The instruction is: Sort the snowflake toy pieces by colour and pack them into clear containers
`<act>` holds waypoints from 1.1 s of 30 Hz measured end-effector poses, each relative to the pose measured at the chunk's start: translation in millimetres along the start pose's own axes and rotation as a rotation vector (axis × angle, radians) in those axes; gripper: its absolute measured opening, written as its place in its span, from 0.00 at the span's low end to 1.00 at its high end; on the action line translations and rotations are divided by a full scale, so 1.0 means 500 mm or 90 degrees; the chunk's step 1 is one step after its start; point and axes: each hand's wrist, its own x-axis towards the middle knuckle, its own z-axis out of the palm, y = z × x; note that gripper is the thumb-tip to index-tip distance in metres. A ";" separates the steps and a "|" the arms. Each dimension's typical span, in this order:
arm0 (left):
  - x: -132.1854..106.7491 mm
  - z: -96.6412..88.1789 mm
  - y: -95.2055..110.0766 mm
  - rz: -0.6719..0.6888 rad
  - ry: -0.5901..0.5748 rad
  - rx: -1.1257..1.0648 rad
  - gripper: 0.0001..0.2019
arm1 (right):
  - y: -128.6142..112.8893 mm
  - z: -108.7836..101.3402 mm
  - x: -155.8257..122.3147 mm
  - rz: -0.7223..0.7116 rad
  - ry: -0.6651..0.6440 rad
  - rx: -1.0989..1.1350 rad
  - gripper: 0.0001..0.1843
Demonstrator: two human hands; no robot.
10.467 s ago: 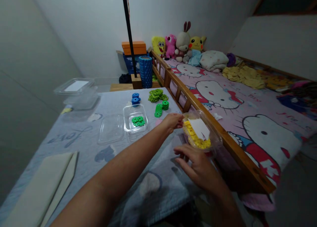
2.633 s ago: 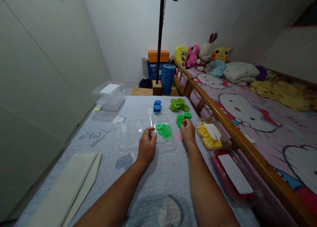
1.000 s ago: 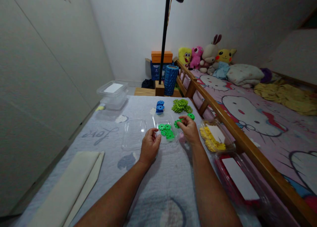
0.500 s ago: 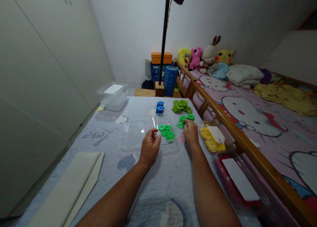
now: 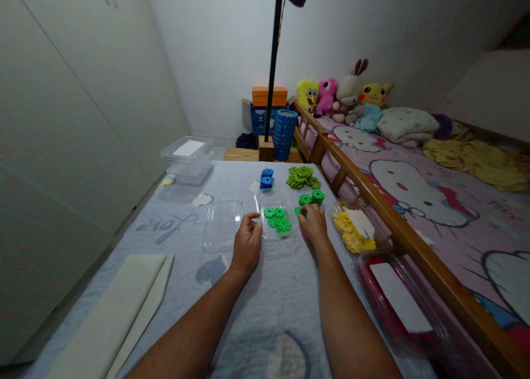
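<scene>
A clear plastic container (image 5: 293, 230) holds several green notched discs (image 5: 276, 216), the interlocking toy kind. My left hand (image 5: 247, 245) is closed at its left rim, thumb and fingers at the edge. To the right of the container, my right hand (image 5: 314, 224) has its fingertips together on a green disc (image 5: 298, 210), which they partly hide. Just beyond that hand lie more green discs (image 5: 305, 199), some stacked (image 5: 317, 196). Farther back are a pile of yellow-green discs (image 5: 302, 177) and a small group of blue discs (image 5: 267, 179).
A clear lid (image 5: 223, 224) lies left of the container. Lidded boxes of yellow discs (image 5: 354, 233) and red contents (image 5: 397, 296) line the bed's wooden rail (image 5: 372, 213). Clear boxes (image 5: 188, 158) stand back left; a folded cream sheet (image 5: 111, 307) lies front left. A black pole (image 5: 273, 64) rises behind.
My right hand has drawn slightly left and nearer, onto the disc closest to the container. Discs behind it now show more fully. My left hand has barely shifted at the rim.
</scene>
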 end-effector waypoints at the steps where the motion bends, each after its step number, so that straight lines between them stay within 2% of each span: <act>1: 0.000 0.000 0.001 -0.003 -0.002 -0.005 0.13 | 0.000 -0.001 0.001 0.007 -0.004 0.009 0.09; 6: 0.000 -0.001 0.005 -0.002 -0.002 -0.012 0.14 | 0.001 -0.006 0.004 0.055 -0.008 0.076 0.16; 9: 0.000 -0.001 0.005 -0.001 0.000 -0.005 0.14 | 0.005 -0.015 0.007 0.070 -0.022 0.149 0.09; 11: -0.001 -0.001 0.006 -0.001 -0.002 -0.002 0.15 | 0.003 -0.027 0.009 0.086 -0.025 0.242 0.04; 14: -0.001 -0.001 0.006 0.000 -0.002 0.008 0.15 | -0.014 -0.050 0.013 0.107 -0.013 0.437 0.12; 16: -0.001 -0.001 0.005 0.002 -0.004 0.011 0.15 | -0.034 -0.065 0.014 0.083 -0.023 0.539 0.15; 18: -0.001 -0.001 0.005 0.004 -0.006 0.009 0.15 | -0.055 -0.076 0.014 0.038 -0.044 0.578 0.15; 22: -0.002 -0.001 0.005 0.005 -0.006 0.008 0.15 | -0.079 -0.076 0.010 -0.011 -0.058 0.564 0.13; 25: -0.002 0.000 0.005 0.008 -0.005 0.011 0.15 | -0.073 -0.062 0.010 -0.032 -0.048 0.502 0.15; 29: -0.001 -0.001 0.004 0.004 -0.005 0.010 0.14 | -0.040 -0.031 0.013 -0.037 0.063 0.279 0.20; 33: -0.002 -0.001 0.002 0.003 -0.003 -0.006 0.14 | -0.009 0.005 0.012 -0.042 0.068 0.082 0.30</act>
